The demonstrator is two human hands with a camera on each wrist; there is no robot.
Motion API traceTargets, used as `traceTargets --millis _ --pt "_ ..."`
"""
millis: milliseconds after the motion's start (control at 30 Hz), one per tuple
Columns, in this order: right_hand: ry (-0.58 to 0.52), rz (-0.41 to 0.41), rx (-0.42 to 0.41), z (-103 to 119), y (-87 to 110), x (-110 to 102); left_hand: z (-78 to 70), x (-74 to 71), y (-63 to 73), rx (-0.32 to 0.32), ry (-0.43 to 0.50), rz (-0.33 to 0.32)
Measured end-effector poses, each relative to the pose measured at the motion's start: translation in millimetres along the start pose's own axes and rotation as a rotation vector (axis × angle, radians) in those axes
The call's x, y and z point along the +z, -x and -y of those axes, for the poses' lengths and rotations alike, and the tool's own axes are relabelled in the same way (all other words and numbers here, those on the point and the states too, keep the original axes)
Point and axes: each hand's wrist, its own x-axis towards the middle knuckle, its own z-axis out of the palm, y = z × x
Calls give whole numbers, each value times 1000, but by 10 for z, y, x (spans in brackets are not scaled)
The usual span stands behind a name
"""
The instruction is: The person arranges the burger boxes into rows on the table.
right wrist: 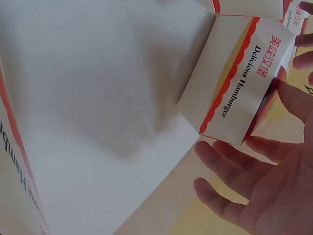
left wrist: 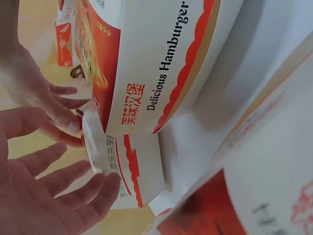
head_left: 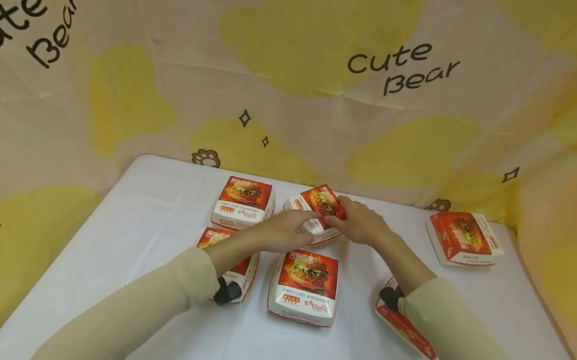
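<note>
In the head view, a red-and-white hamburger box (head_left: 322, 201) sits turned at an angle in the back row, between both hands. My left hand (head_left: 286, 229) reaches over its left front side, partly covering it. In the left wrist view the left fingers (left wrist: 100, 196) are spread and fairly straight beside the box side; contact is hard to tell. My right hand (head_left: 367, 222) holds the box at its right corner. The right wrist view has the right thumb (right wrist: 296, 100) at the top edge of the box (right wrist: 239, 83), with fingertips along its corner.
On the white table (head_left: 152, 235) stand other hamburger boxes: one back left (head_left: 244, 201), one front middle (head_left: 305, 287), one far right (head_left: 465, 239). My left forearm partly covers another box (head_left: 243, 282), my right forearm one more (head_left: 405, 329). A patterned cloth (head_left: 300, 85) hangs behind.
</note>
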Motion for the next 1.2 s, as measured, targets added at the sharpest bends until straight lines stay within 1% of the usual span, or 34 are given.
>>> traceTargets --millis 133,233,300,367,467,600,733,867,967,1200 --pt "-6 12 -53 -20 -15 -15 13 -27 11 -6 -33 -69" --pt "-7 4 -72 -22 -7 -18 23 -29 16 -24 -31 -80" --pt "-3 -20 -47 -14 4 -13 29 -21 21 -38 -18 -64" --pt "4 -55 -6 0 25 -12 27 -16 30 -48 -10 -50" --pt "-10 -79 59 25 59 -6 29 -13 45 -68 -15 -51" --pt "-64 -38 53 32 81 14 37 -15 61 -112 -7 -75" --pt "-82 4 3 16 65 29 66 -2 62 -146 18 -69" --pt "-72 26 -26 27 50 33 78 0 64 -150 15 -50" --pt "-83 42 -26 39 48 33 65 -14 80 -149 8 -39" --pt "-96 55 -10 47 43 31 73 -27 79 -171 -23 -22"
